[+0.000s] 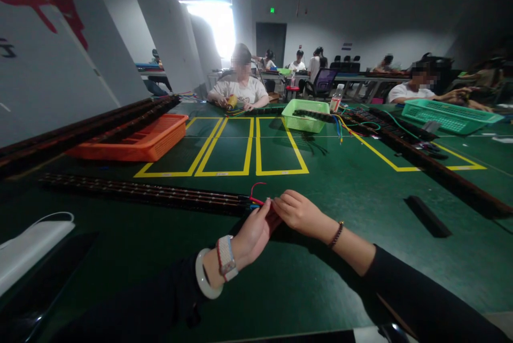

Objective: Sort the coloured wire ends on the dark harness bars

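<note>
Just right of centre, my left hand (256, 231) is closed with its thumb on top, gripping a red wire (256, 201). Against it, the fingers of my right hand (298, 209) are pinched together; what lies between their tips is hidden. The red wire comes from the right end of a long dark segmented strip (160, 193), which looks like several rows of cable chain lying side by side. Blue and yellow wire ends show beside the red one, and a thin red tail curls upward above my left thumb.
An orange basket (168, 137) stands at left under more long dark strips (132, 118). Beyond the yellow taped frames (251, 145) are a light green basket (306, 124), a bottle (336, 98) and a teal basket (452, 117). A black bar (428, 217) lies at right. A co-worker (240, 86) sits opposite.
</note>
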A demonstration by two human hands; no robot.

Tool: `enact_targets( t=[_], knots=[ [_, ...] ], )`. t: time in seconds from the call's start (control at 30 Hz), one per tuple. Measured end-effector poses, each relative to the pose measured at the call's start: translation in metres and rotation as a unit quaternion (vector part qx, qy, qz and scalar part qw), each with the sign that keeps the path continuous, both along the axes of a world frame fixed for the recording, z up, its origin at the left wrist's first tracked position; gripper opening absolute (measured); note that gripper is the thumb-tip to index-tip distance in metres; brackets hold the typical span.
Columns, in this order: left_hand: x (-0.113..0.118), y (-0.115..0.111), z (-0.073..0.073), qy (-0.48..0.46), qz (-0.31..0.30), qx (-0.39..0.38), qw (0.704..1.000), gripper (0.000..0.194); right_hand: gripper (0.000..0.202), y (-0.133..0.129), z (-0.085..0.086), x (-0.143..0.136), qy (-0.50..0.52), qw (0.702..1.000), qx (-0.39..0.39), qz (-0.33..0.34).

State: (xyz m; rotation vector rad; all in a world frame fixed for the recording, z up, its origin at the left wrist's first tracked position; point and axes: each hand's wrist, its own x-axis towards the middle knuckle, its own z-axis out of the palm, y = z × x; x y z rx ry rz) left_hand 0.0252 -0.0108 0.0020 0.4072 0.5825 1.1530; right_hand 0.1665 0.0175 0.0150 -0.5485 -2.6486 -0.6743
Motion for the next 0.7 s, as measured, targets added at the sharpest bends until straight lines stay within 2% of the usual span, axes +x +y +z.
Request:
enact_targets(
  t=[0.23, 0.43, 0.6, 0.7],
  knots=[
    [-0.006, -0.005, 0.016, 0.024, -0.008, -0.035, 0.999, 0.013, 0.023, 0.006, 0.006, 0.012, -0.023, 0.999, -0.021, 0.022],
    [-0.007, -0.002, 0.008, -0.004, -0.028, -0.024, 0.999, 0.014, 0.023, 0.006, 0.011, 0.017, 0.017, 0.999, -0.048, -0.019],
    [-0.008, -0.001, 0.007, 0.004, -0.023, -0.042, 0.999, 0.013, 0.023, 0.003, 0.009, 0.017, 0.008, 1.0, -0.016, -0.004],
    [-0.007, -0.001, 0.007, 0.002, -0.032, -0.04, 0.999, 0.017, 0.023, 0.002, 0.01, 0.015, 0.002, 0.999, -0.014, -0.033]
  ],
)
